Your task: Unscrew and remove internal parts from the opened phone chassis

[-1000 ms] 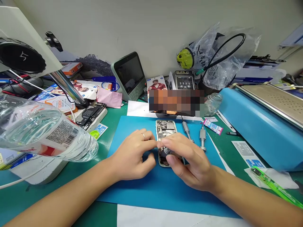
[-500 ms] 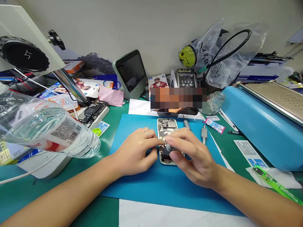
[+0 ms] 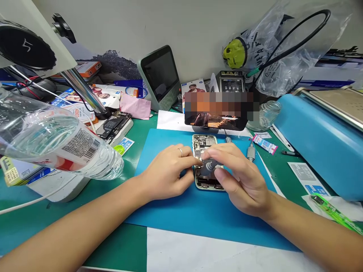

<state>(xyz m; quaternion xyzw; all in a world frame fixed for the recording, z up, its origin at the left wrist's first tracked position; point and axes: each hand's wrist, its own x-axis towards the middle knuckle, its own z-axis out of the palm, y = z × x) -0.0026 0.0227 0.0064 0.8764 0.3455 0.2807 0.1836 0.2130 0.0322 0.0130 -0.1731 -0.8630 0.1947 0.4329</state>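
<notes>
A bottle point(image 3: 85, 147) of clear liquid leans in large at the left, above the left forearm, and a microscope's metal post point(image 3: 82, 90) rises behind it. Beyond the far end of the opened phone point(image 3: 204, 140) stands a partly pixelated screen point(image 3: 215, 120), with a glass jar point(image 3: 269, 113) to its right. Two gray tools point(image 3: 251, 152) lie past the right hand point(image 3: 245, 181), and a blue machine point(image 3: 314, 147) blocks the far right, with a green cutter point(image 3: 334, 213) in front of it.

The phone lies on the blue mat point(image 3: 181, 221), right of its middle, well inside the edges. The right hand holds a gray screwdriver point(image 3: 209, 167) between thumb and fingers over it. The left hand point(image 3: 176, 170) is loosely curled, its index fingertip at the phone's left side; whether it holds anything, I cannot tell.

Bare mat runs from both hands to its near edge, where white paper point(image 3: 198, 251) and the green surface point(image 3: 121, 243) begin.
</notes>
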